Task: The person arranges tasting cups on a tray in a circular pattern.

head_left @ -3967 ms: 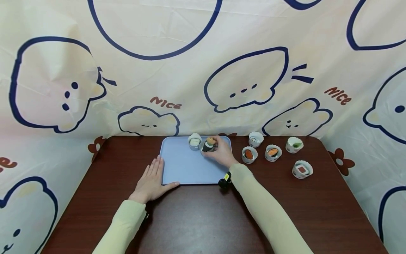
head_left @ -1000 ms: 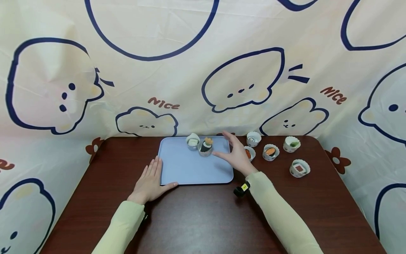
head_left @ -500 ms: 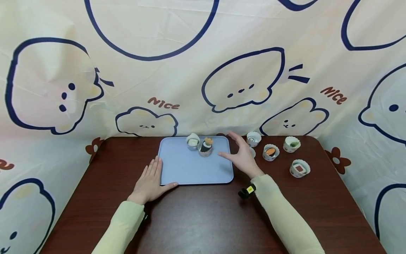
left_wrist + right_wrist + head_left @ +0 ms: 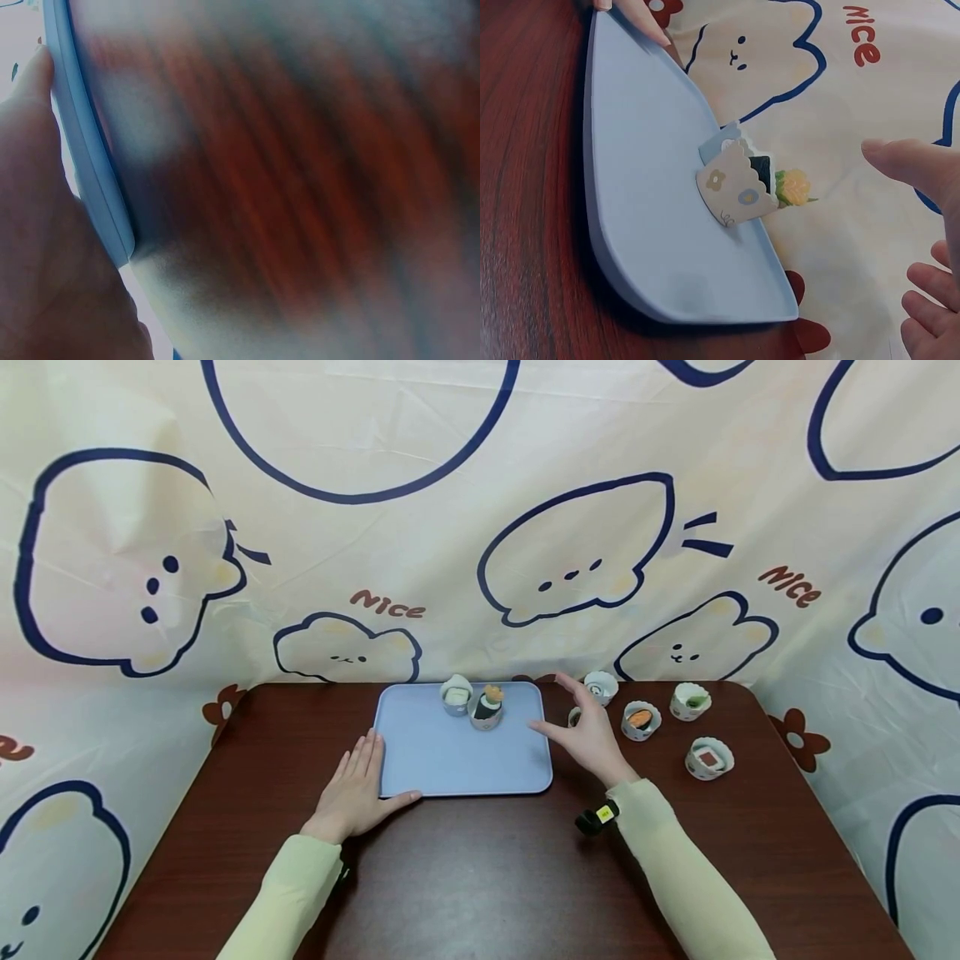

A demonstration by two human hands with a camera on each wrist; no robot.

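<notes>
My left hand [image 4: 352,792] lies flat along the left edge of a light blue tray [image 4: 457,764], fingers straight and thumb over its near edge. My right hand [image 4: 588,739] hovers beside the tray's right edge with thumb and fingers spread, nothing in it. Partly hidden behind it is a paper cup [image 4: 574,717]. On the tray stand two paper cups: one [image 4: 456,696] with a pale piece, the other [image 4: 486,710] with a seaweed-wrapped sushi piece topped in orange. In the right wrist view that second cup [image 4: 731,184] stands near the tray's far side, apart from my fingers.
Right of the tray, more sushi cups stand on the dark wooden table [image 4: 465,877]: a white-roll cup [image 4: 601,687], an orange-topped one [image 4: 641,721], a green-topped one [image 4: 689,701] and one with a red square [image 4: 708,758]. A printed cloth [image 4: 450,552] hangs behind.
Four seconds ago my right hand held the seaweed-wrapped piece's cup on the tray. It has let go and moved right towards the other cups. My left hand has stayed put.
</notes>
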